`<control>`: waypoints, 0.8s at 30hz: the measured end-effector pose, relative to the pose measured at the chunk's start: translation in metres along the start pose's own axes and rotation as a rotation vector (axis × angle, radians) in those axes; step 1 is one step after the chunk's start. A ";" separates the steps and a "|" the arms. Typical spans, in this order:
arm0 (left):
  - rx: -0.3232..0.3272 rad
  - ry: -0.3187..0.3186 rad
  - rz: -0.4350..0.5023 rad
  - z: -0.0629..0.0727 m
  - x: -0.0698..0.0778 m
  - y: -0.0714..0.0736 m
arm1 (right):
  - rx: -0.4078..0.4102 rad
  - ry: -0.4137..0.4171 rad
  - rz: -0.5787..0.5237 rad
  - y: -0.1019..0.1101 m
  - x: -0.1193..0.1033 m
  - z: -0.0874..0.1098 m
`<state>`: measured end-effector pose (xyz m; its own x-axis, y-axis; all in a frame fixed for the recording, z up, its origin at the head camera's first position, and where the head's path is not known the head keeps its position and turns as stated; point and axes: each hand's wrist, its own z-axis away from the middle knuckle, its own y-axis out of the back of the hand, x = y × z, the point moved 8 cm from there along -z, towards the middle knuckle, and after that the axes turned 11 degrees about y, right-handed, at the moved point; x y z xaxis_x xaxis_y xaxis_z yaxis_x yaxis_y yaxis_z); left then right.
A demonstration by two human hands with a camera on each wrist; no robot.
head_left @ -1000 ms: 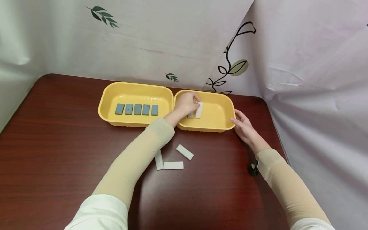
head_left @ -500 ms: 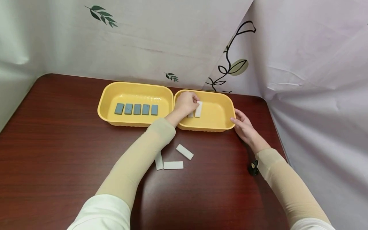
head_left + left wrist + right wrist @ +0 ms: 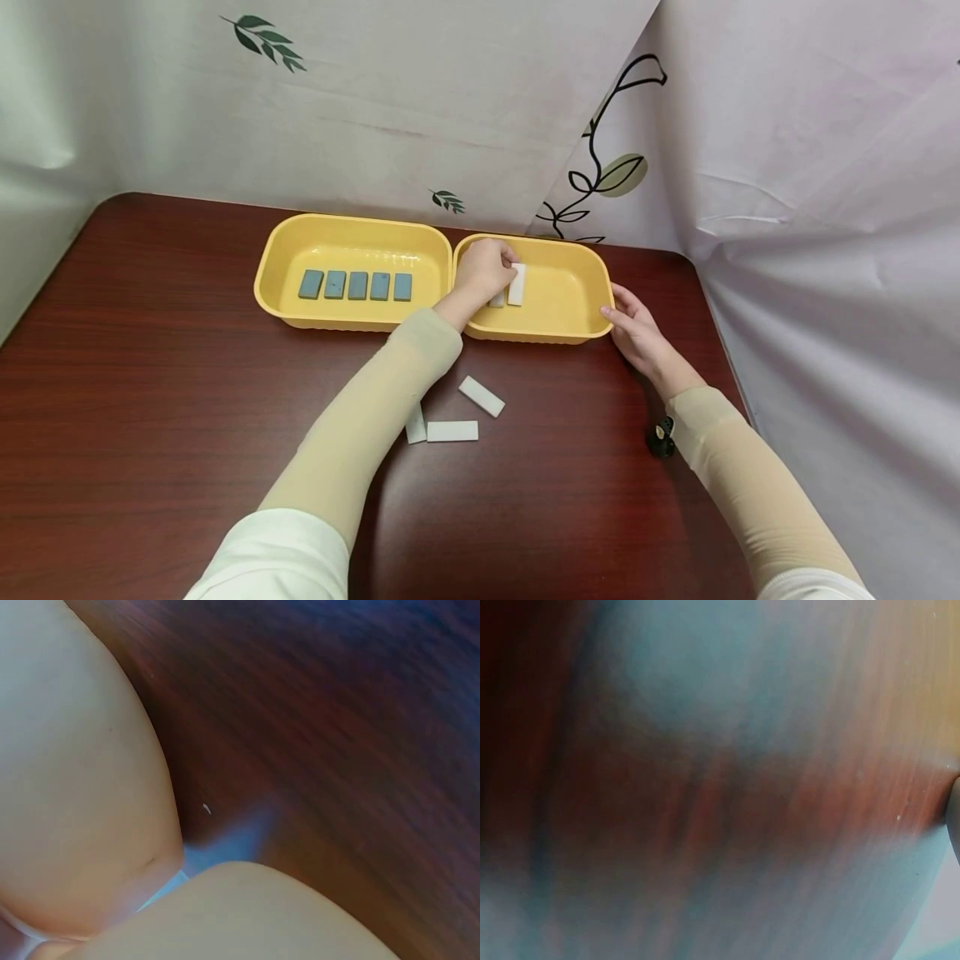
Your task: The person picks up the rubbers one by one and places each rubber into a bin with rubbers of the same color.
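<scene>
My left hand (image 3: 483, 271) reaches into the right yellow plastic bin (image 3: 562, 337), thumb and fingertips pinching the upper end of a white rectangular tile (image 3: 517, 287). Just left of it, a second white tile (image 3: 497, 300) lies on the bin floor, partly hidden by the hand. My right hand (image 3: 637, 331) grips the bin's right end, thumb on the rim and fingers along the outside. Skin of the left hand (image 3: 82, 787) fills much of the left wrist view. The right wrist view shows mostly blurred tabletop (image 3: 780, 802).
The left yellow bin (image 3: 352, 321) adjoins the right one and holds several blue-grey blocks (image 3: 357, 286) in a row. Three white tiles lie on the dark red table (image 3: 165, 400), one partly under the left sleeve (image 3: 360, 425). A small black object (image 3: 661, 437) sits by the right wrist.
The left forearm has shifted slightly to the right, covering more of one loose tile. Both hands otherwise hold nearly the same places.
</scene>
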<state>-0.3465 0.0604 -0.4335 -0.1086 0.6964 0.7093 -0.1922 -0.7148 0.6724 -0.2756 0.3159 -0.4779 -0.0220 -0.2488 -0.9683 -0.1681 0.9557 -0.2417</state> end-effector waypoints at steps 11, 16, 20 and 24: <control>-0.016 0.006 -0.067 -0.002 -0.001 -0.003 | 0.008 -0.002 0.009 0.001 0.002 -0.001; -0.043 0.008 -0.108 -0.003 -0.002 -0.007 | 0.009 -0.006 0.013 0.001 0.002 -0.001; -0.050 0.003 -0.119 -0.004 -0.003 -0.008 | 0.008 -0.009 0.016 0.001 0.002 -0.001; -0.059 -0.004 -0.110 -0.005 -0.003 -0.009 | 0.011 -0.010 0.017 0.002 0.002 -0.001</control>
<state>-0.3490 0.0646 -0.4426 -0.0795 0.7703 0.6327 -0.2600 -0.6287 0.7328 -0.2769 0.3168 -0.4802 -0.0146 -0.2305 -0.9730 -0.1565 0.9616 -0.2255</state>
